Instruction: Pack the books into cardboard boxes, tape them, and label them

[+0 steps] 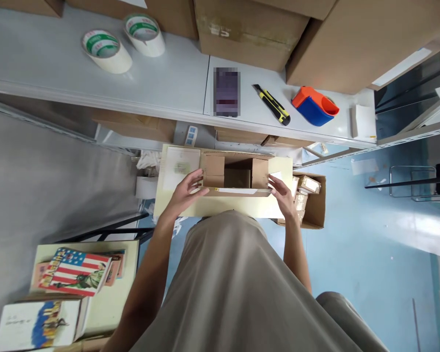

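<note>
As the left hand (185,192) and right hand (283,195), fingers (193,176) spread, flank the carton (238,179), a cutter (273,104) lies beyond.

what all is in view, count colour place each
shelf: 1, light grey, upper frame
large cartons: several, brown, shelf back
tape rolls: 2, cream-green, shelf left
blurred rectangle: 1, dark, mid-shelf
knife: 1, yellow-black, shelf right
tape dispenser: 1, orange-blue, beside knife
block: 1, white, shelf's right end
worktable: 1, pale yellow, below shelf
open box: 1, brown, on worktable
packed carton: 1, brown, worktable's right
side table: 1, pale yellow, lower left
books: several, multicoloured, side table
left hand: 1, bare, box's left end
right hand: 1, bare, box's right end
</note>
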Tool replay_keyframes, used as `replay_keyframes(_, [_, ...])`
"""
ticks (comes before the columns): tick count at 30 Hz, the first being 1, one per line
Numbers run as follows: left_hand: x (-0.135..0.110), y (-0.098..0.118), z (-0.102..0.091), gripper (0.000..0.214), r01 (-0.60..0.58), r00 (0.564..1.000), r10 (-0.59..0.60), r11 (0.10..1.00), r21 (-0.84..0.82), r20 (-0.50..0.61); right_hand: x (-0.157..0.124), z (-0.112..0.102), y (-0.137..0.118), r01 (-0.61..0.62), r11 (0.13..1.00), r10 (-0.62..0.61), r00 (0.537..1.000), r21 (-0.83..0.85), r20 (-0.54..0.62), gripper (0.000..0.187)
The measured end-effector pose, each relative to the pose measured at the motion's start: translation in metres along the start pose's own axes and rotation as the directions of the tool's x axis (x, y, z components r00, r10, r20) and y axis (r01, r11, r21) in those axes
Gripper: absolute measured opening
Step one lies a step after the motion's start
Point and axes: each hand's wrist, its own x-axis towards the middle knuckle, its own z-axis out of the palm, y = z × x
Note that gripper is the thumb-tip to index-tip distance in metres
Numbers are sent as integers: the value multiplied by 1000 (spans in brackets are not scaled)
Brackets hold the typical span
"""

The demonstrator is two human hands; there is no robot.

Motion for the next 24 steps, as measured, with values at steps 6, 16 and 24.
replay_keyframes(6, [22,-19,15,82,-43,981,66,991,125,-181,31,16,7,-13,990,-16,979,-138,-202,61])
replay_keyframes(16, [43,24,19,112,-360,896,442,786,502,-49,43,16,4,19,966,-70,979,-257,-193,58])
replay_keyframes(24, [27,27,22,39,-356,884,467,711,606,-28,40,12,6,71,945,-117,985,-320,-126,80])
